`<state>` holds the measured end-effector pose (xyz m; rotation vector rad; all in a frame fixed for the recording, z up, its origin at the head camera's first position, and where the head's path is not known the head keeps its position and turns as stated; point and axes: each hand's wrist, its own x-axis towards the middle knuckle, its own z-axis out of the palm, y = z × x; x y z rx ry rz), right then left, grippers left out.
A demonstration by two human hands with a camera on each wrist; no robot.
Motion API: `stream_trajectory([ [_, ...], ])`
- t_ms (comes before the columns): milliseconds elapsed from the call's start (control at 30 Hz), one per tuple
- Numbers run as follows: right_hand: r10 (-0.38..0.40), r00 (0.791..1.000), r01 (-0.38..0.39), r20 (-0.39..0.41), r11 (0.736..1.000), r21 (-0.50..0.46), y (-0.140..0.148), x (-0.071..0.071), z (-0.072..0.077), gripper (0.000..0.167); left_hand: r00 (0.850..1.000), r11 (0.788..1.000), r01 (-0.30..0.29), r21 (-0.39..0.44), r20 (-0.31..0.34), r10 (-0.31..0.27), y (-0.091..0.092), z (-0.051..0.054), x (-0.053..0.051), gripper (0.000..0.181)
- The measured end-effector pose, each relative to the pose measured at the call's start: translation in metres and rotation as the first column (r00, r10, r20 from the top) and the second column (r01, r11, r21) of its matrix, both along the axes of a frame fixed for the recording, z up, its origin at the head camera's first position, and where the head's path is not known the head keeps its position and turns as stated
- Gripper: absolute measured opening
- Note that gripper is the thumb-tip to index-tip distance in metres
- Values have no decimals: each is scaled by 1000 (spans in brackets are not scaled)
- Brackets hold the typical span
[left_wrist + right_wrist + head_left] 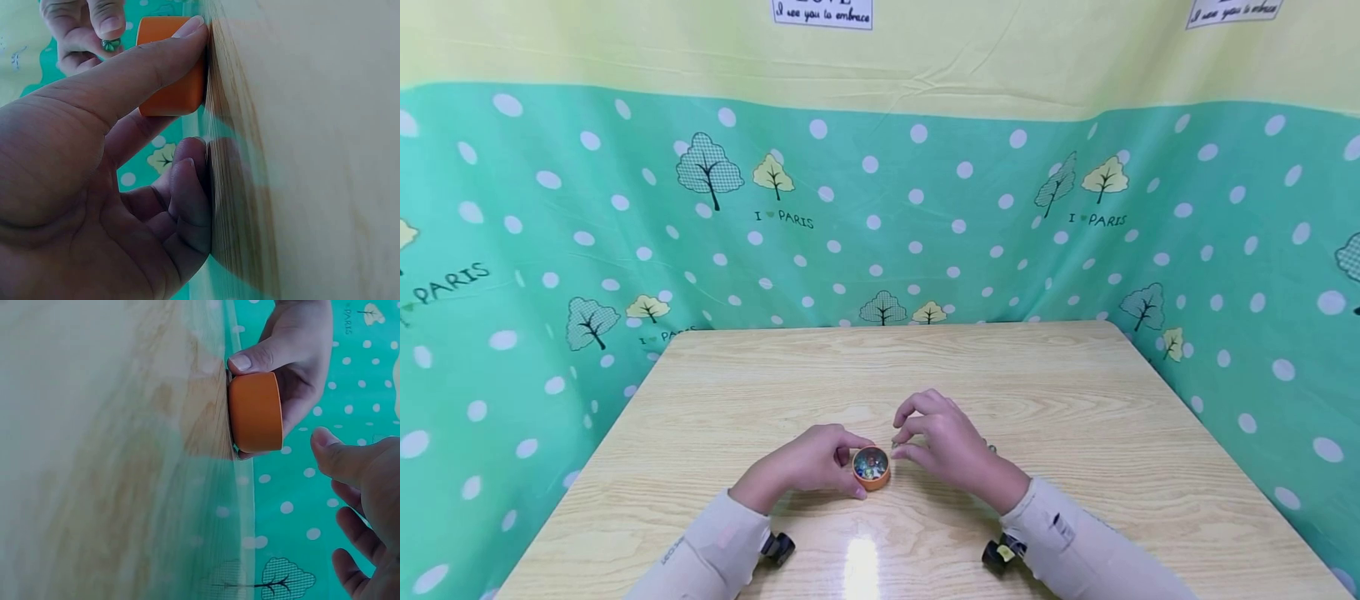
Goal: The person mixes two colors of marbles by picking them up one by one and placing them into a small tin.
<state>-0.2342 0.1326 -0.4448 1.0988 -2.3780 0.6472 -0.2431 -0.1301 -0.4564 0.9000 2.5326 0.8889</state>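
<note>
My left hand (820,460) holds a small round orange container (871,468) by its sides, thumb on the near side, on the tabletop. Several shiny, colourful marbles show inside it in the head view. The container's smooth orange wall (256,412) faces the right wrist view. Just right of it, my right hand (942,442) pinches a green-striped marble (110,45) between thumb and finger, apart from the container. More small greenish marbles (990,447) lie on the table beyond the right wrist, partly hidden by it.
The wood-grain table (880,367) ends at a green dotted curtain (880,250) at the back and sides. Dark wrist devices hang under both sleeves, the left device (777,548) and the right device (1000,553). Light glares off the table's near part.
</note>
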Motion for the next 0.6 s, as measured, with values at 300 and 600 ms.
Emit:
stream_trajectory([
  [300,4,999,-3,36,999,-32,-4,4,2,16,1000,1000,2,4,17,-3,1,0,0,52],
  [600,11,999,-8,45,998,-55,-6,6,2,14,1000,1000,2,8,0,-2,0,1,0,53],
])
